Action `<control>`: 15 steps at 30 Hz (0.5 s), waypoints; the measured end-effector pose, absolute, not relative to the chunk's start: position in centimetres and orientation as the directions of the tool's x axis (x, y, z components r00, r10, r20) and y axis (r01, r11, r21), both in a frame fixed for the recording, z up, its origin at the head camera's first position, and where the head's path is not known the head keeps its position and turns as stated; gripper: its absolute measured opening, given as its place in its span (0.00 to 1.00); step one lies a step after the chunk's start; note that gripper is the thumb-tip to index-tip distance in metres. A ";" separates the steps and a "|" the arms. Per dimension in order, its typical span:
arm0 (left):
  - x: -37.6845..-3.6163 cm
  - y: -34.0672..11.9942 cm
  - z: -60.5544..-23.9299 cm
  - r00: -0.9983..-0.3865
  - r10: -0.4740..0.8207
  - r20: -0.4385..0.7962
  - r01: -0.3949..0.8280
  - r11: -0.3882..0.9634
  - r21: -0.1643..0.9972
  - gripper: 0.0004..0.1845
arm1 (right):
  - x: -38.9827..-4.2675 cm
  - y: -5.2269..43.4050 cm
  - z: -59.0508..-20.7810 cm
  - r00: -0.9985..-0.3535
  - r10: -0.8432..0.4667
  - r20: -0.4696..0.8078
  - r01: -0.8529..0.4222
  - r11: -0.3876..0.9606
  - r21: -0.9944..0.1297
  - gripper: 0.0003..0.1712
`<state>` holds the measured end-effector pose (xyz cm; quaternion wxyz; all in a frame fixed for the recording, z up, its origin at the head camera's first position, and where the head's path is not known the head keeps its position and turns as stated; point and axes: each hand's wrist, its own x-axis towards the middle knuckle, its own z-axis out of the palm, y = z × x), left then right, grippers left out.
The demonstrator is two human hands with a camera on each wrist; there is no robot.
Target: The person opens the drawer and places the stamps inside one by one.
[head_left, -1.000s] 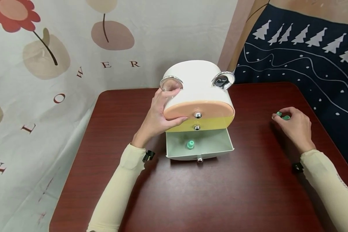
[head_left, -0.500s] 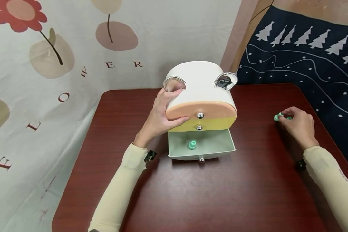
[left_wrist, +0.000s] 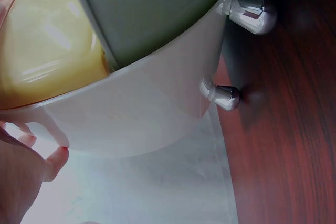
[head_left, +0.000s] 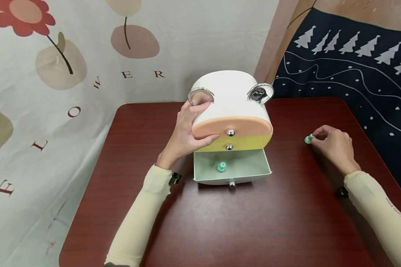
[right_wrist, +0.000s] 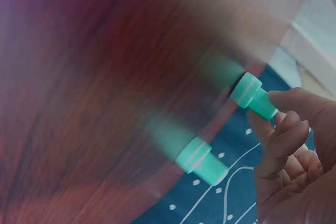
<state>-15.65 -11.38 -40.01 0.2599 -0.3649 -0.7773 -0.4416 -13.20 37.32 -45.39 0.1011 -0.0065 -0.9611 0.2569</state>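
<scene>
A small white tabletop drawer cabinet [head_left: 225, 92] with silver-rimmed ears stands in the head view. My left hand [head_left: 185, 133] grips its left side, thumb across the front and fingers by the left ear. The green bottom drawer [head_left: 247, 161] is pulled out, with a green stepped peg [head_left: 222, 167] upright inside. At the right of the table, my right hand [head_left: 335, 146] pinches the narrow end of another green peg [right_wrist: 247, 90] between thumb and fingertips. Beside it, a similar green peg [right_wrist: 202, 161] stands on the table in the right wrist view; the hand hides it in the head view.
The orange drawer [head_left: 210, 126] and yellow drawer [head_left: 250, 141] above are closed, each with a silver knob. The dark red table [head_left: 270, 222] meets a pale flower-print cloth [head_left: 187, 44] at the back and a navy tree-print cloth [head_left: 347, 74] at the right.
My right hand has shifted left and slightly nearer with the peg between its fingertips. The left hand keeps its place on the cabinet. The head view has turned slightly.
</scene>
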 end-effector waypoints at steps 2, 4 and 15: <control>-15.6 -11.4 -40.0 -0.593 0.332 0.733 0.800 0.342 0.493 0.48 | -12.8 36.7 -45.2 -0.976 0.055 0.211 -0.058 0.866 -0.496 0.11; -15.6 -11.4 -39.9 -0.588 0.333 0.738 0.805 0.337 0.489 0.47 | -12.5 36.1 -44.9 -0.970 0.045 0.237 -0.083 0.861 -0.501 0.11; -15.9 -11.1 -39.3 -0.567 0.368 0.737 0.823 0.293 0.487 0.43 | -9.9 31.2 -43.6 -0.917 0.005 0.399 -0.237 0.798 -0.554 0.09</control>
